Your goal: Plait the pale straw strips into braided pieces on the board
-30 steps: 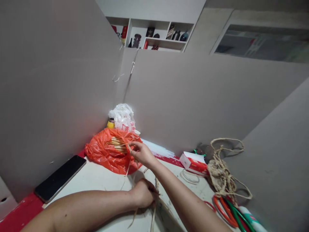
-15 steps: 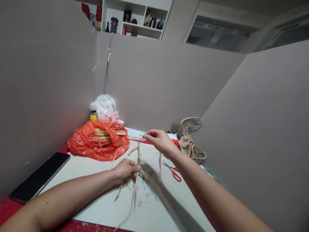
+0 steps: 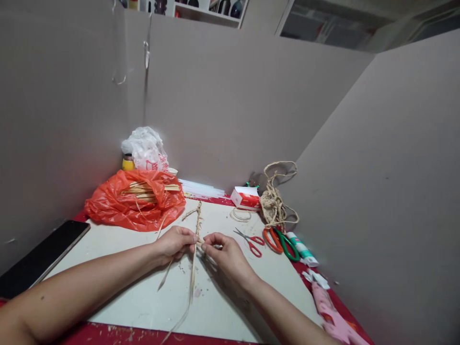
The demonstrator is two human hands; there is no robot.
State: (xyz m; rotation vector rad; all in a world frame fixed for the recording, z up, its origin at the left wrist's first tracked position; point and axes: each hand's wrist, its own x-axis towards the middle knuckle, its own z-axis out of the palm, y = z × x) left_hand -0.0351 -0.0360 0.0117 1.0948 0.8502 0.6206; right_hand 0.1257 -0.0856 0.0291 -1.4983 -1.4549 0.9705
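Note:
A thin plait of straw strips point(image 3: 197, 221) lies along the middle of the white board point(image 3: 118, 268), its loose ends trailing toward me. My left hand point(image 3: 175, 242) is closed on the plait from the left. My right hand point(image 3: 223, 252) meets it from the right, its fingertips pinched on a straw strip right beside the plait. An orange plastic bag point(image 3: 134, 205) with more straw strips sticking out lies behind, to the left.
A black phone point(image 3: 41, 256) lies at the left edge. Small red scissors point(image 3: 249, 240), larger red and green scissors point(image 3: 280, 241), a glue tube point(image 3: 302, 249), a red and white box point(image 3: 245, 198), a twine bundle point(image 3: 273, 205) and a white bag point(image 3: 145, 149) stand around. Grey partitions enclose three sides.
My right hand came back from the orange bag with a strip and dropped to meet my left hand at the plait. The view tilted down and right.

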